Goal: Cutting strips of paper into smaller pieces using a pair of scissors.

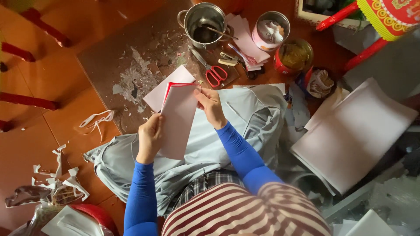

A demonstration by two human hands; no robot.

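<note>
Now holding a thin folded white paper sheet with a red edge (178, 118) over the lap: left hand (150, 136) pinched shut on its side, right hand (210, 105) pinching the top corner. Light, bendy, easy to tear; best gripped softly by the edges.

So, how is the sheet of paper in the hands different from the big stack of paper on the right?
The held sheet is single, with a red side showing at its top edge; the stack has many sheets and shows no red. The sheet is lifted over the grey cloth by the left hand and right hand; the stack lies untouched. Both look pale pinkish-white.
</note>
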